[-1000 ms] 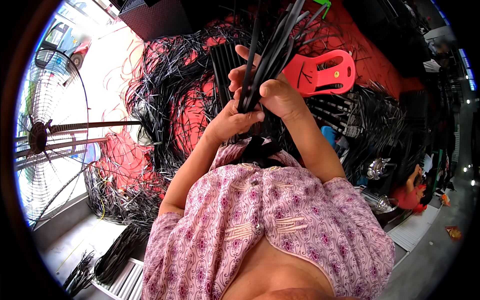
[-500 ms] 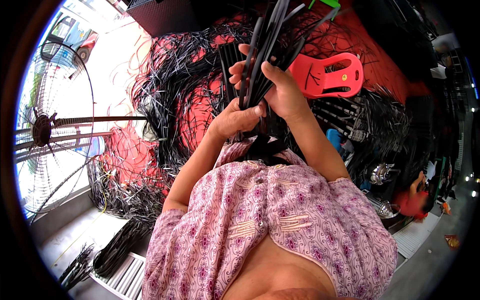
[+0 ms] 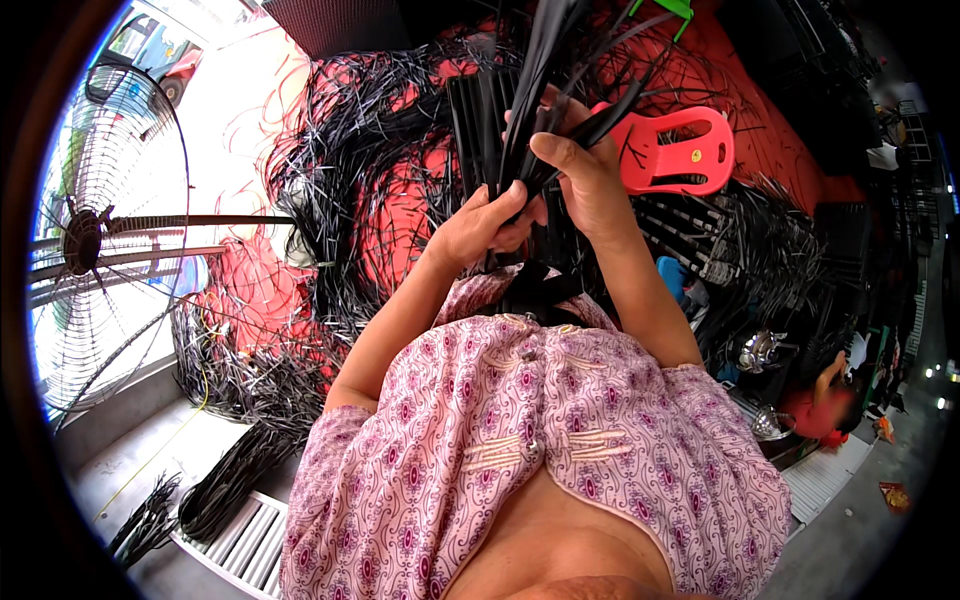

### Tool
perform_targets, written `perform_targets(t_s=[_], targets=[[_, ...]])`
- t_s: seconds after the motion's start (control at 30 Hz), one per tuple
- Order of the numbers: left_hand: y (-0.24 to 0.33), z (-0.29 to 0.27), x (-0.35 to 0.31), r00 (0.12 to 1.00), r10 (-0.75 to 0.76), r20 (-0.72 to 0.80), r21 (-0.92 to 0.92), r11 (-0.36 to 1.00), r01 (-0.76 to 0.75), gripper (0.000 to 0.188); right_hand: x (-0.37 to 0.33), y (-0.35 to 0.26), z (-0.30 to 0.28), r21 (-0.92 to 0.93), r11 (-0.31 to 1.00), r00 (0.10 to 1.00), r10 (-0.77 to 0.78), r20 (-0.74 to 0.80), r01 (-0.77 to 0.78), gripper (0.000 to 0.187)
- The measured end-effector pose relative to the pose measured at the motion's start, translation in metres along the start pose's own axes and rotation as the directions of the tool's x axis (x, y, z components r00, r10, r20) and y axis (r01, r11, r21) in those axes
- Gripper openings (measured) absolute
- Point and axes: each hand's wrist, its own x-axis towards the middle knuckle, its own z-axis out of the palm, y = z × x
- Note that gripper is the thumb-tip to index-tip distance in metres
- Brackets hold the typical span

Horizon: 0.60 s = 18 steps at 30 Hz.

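A bunch of long, flat black strips point(image 3: 540, 75) rises in front of me, its upper ends fanning out toward the top of the view. Near its lower end, my left hand point(image 3: 480, 228) is closed round the strips, thumb pressed on top. Slightly higher and to the right, my right hand point(image 3: 592, 185) has its thumb in front of the bunch and curled fingers behind it, with some strips caught between and bent off to the right. The strips partly hide its fingers. Just behind the bunch stands a dark slatted piece point(image 3: 470, 125).
Tangled black strips point(image 3: 340, 130) cover much of the red floor point(image 3: 390, 240). A red plastic chair point(image 3: 685, 155) stands right of my hands, near a striped black bundle point(image 3: 690, 235). At left is a large fan point(image 3: 85, 240). Someone in red point(image 3: 820, 405) is at far right.
My right hand's fingers have closed in behind the strips, and part of the bunch now bends to the right. My left hand has shifted slightly on the lower end.
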Motion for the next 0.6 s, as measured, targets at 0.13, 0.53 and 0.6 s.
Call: perform_targets(t_s=[0.13, 0.53, 0.6], targets=[[0.002, 0.003, 0.002, 0.992, 0.032, -0.122, 0.076, 0.997, -0.023, 0.048, -0.006, 0.005, -0.018, -0.074, 0.982, 0.972, -0.183, -0.145, 0.174, 0.083], [-0.003, 0.009, 0.01, 0.968, 0.059, -0.245, 0.206, 0.979, -0.007, 0.041, -0.022, -0.035, 0.01, -0.89, 0.383, 0.834, -0.552, -0.006, 0.247, 0.039], [-0.005, 0.011, 0.01, 0.968, 0.06, -0.244, 0.212, 0.977, -0.007, 0.041, -0.022, -0.033, 0.005, -0.911, 0.361, 0.848, -0.529, -0.024, 0.2, 0.041]])
